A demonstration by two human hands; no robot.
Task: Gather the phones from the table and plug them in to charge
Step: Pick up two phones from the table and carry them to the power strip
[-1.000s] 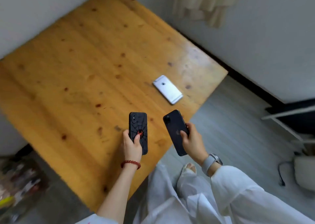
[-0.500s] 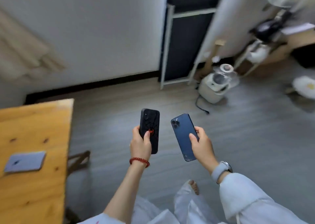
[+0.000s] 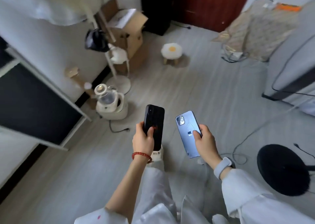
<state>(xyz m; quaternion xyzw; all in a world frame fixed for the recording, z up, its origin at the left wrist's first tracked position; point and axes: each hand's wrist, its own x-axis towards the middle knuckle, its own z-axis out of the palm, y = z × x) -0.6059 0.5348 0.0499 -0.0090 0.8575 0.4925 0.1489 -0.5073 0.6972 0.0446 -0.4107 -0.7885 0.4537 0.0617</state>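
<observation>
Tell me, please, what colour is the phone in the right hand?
Light blue phone, in the right hand, head view.

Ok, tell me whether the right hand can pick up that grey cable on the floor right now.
Probably not: the right hand is shut on the blue phone, and the grey cable lies well below it.

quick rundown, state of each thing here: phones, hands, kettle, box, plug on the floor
black phone: held upright, back showing
blue phone: held, back cracked
left hand: closed on black phone
right hand: closed on blue phone
kettle: lid on
cardboard box: flaps open
plug: unplugged
</observation>
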